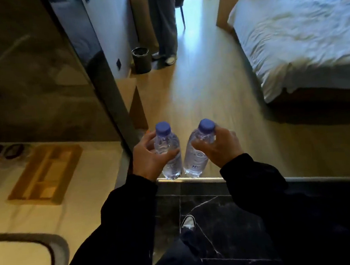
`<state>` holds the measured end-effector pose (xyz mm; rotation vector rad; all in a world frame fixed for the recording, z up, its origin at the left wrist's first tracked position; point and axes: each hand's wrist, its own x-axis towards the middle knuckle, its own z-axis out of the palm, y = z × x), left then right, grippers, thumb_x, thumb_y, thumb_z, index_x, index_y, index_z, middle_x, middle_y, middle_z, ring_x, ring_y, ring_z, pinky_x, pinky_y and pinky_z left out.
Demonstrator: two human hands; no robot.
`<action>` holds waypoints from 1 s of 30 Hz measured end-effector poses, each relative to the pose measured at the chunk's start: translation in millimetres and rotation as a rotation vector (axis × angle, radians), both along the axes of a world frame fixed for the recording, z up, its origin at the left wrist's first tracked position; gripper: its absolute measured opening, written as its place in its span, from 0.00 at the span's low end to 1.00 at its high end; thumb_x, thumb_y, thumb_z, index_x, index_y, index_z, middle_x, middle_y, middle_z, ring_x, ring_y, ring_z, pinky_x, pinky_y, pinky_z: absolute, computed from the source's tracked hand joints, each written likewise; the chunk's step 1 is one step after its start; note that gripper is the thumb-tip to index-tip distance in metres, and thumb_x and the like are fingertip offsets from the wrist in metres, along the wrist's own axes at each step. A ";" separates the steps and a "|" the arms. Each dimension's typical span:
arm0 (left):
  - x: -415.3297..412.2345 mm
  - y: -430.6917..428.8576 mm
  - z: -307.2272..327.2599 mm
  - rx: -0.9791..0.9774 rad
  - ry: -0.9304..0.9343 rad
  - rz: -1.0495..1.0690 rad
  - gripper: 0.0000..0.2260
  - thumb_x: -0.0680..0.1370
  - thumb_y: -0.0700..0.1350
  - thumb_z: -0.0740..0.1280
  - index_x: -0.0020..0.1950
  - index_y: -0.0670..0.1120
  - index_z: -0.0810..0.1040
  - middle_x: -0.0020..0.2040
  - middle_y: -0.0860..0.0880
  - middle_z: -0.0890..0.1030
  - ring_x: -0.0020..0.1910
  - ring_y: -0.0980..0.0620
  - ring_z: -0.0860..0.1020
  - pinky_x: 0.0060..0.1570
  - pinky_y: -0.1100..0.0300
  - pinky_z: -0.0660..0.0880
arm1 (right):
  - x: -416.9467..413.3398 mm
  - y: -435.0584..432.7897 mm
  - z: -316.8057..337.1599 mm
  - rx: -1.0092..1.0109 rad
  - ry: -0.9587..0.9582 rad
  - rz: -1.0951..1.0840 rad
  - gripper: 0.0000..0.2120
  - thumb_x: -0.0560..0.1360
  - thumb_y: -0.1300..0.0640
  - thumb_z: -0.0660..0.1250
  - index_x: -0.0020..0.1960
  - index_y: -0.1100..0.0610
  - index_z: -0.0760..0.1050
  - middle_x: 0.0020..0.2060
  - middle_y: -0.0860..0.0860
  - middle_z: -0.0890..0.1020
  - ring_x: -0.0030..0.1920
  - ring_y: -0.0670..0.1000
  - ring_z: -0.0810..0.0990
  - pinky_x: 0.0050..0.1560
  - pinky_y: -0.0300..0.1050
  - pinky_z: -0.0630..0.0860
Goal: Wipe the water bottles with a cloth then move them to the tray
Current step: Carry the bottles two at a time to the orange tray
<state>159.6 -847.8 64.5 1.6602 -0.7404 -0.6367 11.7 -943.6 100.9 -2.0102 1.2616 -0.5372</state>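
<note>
I hold two clear plastic water bottles with blue caps upright in front of me, over the floor. My left hand is wrapped around the left bottle. My right hand grips the right bottle near its neck, and that bottle tilts slightly. A wooden tray with compartments lies on the pale counter at the left. No cloth is in view.
A sink basin is set in the counter at lower left. A glass partition stands between the counter and the room. Ahead are wood floor, a dark bin, a standing person's legs, and a white bed at right.
</note>
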 end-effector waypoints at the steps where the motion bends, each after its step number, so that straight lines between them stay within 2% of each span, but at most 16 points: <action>1: 7.5 -20.4 0.7 0.008 -0.001 -0.016 0.25 0.63 0.33 0.78 0.56 0.45 0.75 0.48 0.51 0.81 0.42 0.65 0.80 0.41 0.75 0.74 | 6.4 -17.7 1.2 0.005 0.008 -0.006 0.18 0.66 0.49 0.72 0.54 0.54 0.78 0.47 0.57 0.85 0.48 0.58 0.82 0.53 0.53 0.78; 4: 30.3 -75.6 0.9 0.019 -0.002 -0.021 0.28 0.62 0.37 0.79 0.60 0.43 0.76 0.54 0.46 0.82 0.51 0.55 0.81 0.47 0.69 0.77 | 26.3 -69.3 5.6 0.003 0.007 -0.027 0.16 0.66 0.49 0.72 0.52 0.54 0.78 0.46 0.57 0.85 0.48 0.58 0.82 0.52 0.53 0.78; 6: 42.9 -109.4 2.2 0.013 -0.001 -0.027 0.30 0.61 0.38 0.80 0.62 0.43 0.76 0.55 0.45 0.81 0.52 0.53 0.81 0.51 0.62 0.77 | 39.2 -101.0 9.8 -0.002 0.004 -0.059 0.16 0.66 0.49 0.72 0.52 0.54 0.79 0.45 0.57 0.85 0.47 0.58 0.82 0.51 0.49 0.78; 8: 52.1 -139.3 4.7 0.012 -0.002 -0.037 0.30 0.62 0.38 0.79 0.62 0.44 0.76 0.53 0.46 0.82 0.51 0.53 0.81 0.52 0.60 0.77 | 50.7 -130.5 12.1 0.001 0.004 -0.077 0.15 0.66 0.49 0.71 0.51 0.54 0.79 0.45 0.58 0.84 0.47 0.59 0.81 0.50 0.50 0.78; 14: 83.8 -230.2 2.0 -0.001 -0.033 -0.021 0.24 0.63 0.34 0.79 0.54 0.49 0.77 0.44 0.57 0.82 0.39 0.66 0.81 0.44 0.69 0.77 | 88.7 -225.3 2.8 0.027 -0.012 -0.050 0.18 0.65 0.48 0.71 0.53 0.53 0.78 0.45 0.58 0.84 0.47 0.60 0.81 0.49 0.50 0.78; 17: 104.4 -275.0 -5.9 0.011 -0.051 0.023 0.24 0.62 0.33 0.79 0.56 0.43 0.78 0.44 0.52 0.83 0.39 0.67 0.80 0.42 0.71 0.76 | 110.9 -273.4 -3.8 0.039 -0.019 -0.008 0.18 0.66 0.50 0.71 0.54 0.53 0.78 0.46 0.59 0.84 0.47 0.60 0.81 0.47 0.48 0.75; 21: 135.0 -333.4 -11.1 0.042 -0.051 0.103 0.25 0.62 0.33 0.79 0.57 0.40 0.77 0.47 0.46 0.83 0.42 0.59 0.82 0.46 0.63 0.79 | 150.2 -340.9 -10.0 0.034 -0.055 0.099 0.19 0.67 0.52 0.72 0.56 0.55 0.77 0.48 0.59 0.84 0.49 0.61 0.80 0.48 0.47 0.74; 25: 163.1 -391.3 -7.5 0.063 -0.003 0.258 0.24 0.63 0.31 0.77 0.58 0.39 0.76 0.47 0.47 0.83 0.41 0.62 0.82 0.44 0.65 0.79 | 197.6 -411.8 -5.8 0.056 -0.096 0.223 0.18 0.68 0.53 0.72 0.57 0.55 0.75 0.51 0.57 0.83 0.52 0.60 0.78 0.43 0.42 0.67; 27: 176.7 -412.6 -5.9 0.060 -0.019 0.342 0.26 0.64 0.31 0.77 0.60 0.38 0.76 0.48 0.46 0.83 0.42 0.63 0.82 0.43 0.68 0.78 | 223.0 -442.8 -4.1 0.058 -0.121 0.311 0.19 0.69 0.53 0.71 0.57 0.56 0.74 0.51 0.58 0.82 0.52 0.60 0.78 0.44 0.44 0.69; 30: 193.0 -437.1 0.3 0.053 0.002 0.471 0.22 0.64 0.30 0.76 0.55 0.42 0.76 0.44 0.51 0.81 0.38 0.68 0.80 0.40 0.72 0.76 | 264.9 -479.5 -6.2 0.053 -0.124 0.441 0.18 0.68 0.53 0.71 0.56 0.55 0.73 0.49 0.57 0.82 0.50 0.59 0.78 0.45 0.45 0.71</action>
